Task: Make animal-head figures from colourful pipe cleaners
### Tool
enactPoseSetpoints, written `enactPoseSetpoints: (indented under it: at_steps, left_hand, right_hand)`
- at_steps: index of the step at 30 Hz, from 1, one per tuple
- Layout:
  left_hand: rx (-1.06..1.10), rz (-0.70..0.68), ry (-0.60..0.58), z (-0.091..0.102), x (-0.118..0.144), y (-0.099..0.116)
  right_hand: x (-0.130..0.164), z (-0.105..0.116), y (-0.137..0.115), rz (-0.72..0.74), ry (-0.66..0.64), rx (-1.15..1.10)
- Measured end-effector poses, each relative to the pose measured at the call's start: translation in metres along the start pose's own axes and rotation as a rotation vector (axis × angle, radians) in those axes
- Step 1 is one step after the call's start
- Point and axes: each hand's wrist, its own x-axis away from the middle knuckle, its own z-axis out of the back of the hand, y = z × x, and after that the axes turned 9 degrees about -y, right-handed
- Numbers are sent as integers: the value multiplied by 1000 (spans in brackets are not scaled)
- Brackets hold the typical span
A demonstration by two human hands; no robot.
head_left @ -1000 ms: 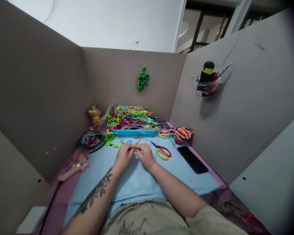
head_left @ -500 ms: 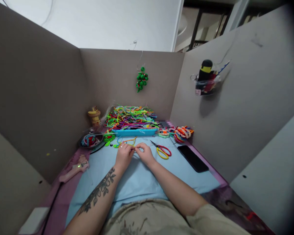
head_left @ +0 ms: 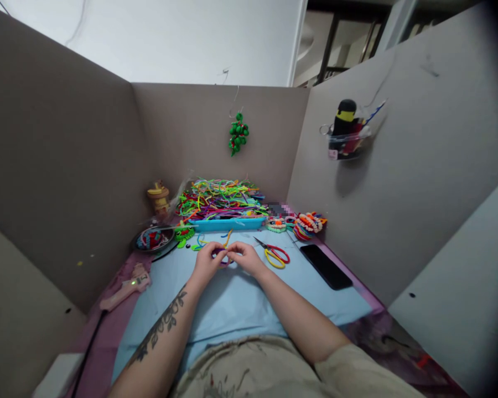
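We've got the left hand (head_left: 207, 262) and right hand (head_left: 244, 257) together, pinching a pipe cleaner (head_left: 226, 241): light, bendy, fuzzy, best gripped near its ends.

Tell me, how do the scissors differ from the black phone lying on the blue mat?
The scissors are yellow and red handled with thin pointed blades; the phone is a plain black slab. The scissors lie closer to the right hand; the phone lies nearer the right wall. Both rest flat, untouched.
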Motion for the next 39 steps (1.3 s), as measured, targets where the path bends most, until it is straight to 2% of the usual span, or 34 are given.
enactPoseSetpoints:
  at_steps: [6,9,12,16,24,32,39]
  left_hand:
    - [59,11,-59,1,1,3]
    - [60,14,-44,1,1,3]
    - [73,33,-25,0,1,2]
    - [160,43,-55,1,1,1]
    - [460,136,-103,-3,2,1]
    - [346,73,-85,-4,1,1]
    - [469,138,-96,-9,0,-5]
  right_hand:
    - [0,-1,-2,23,39,108]
    - [1,-1,-4,56,76,197]
    - [2,-2,-6,105,136,324]
    - [4,-2,-11,200,162,446]
    - [4,0,-13,267,149,443]
    - [3,0,-13,237,189,411]
    - [2,-1,-9,247,218,469]
